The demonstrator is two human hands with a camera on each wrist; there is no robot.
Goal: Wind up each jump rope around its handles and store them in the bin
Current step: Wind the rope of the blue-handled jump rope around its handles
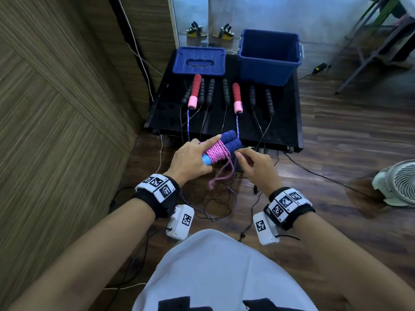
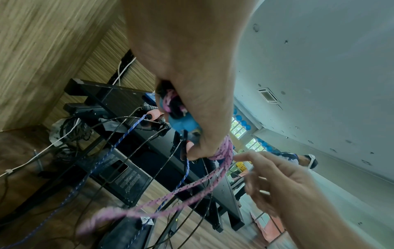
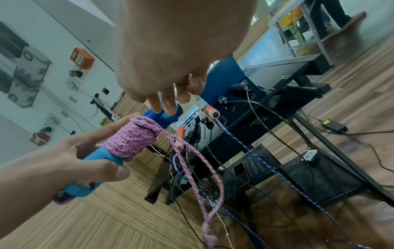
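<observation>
Head | left hand (image 1: pixel 190 159) grips wound jump rope (image 1: pixel 216 150) | right hand (image 1: pixel 258 164) beside, loose

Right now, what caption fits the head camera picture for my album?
Left hand holds blue handles wrapped in pink rope; right hand hovers beside, open bin waiting behind.

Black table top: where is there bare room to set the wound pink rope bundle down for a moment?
The black table is bare along its right edge, between the rightmost black foam handle and the rim, in front of the open blue plastic bin. The near strip is crossed by cords. The middle is crowded with handles, including the red-and-pink pair; the blue lid fills the far left.
</observation>
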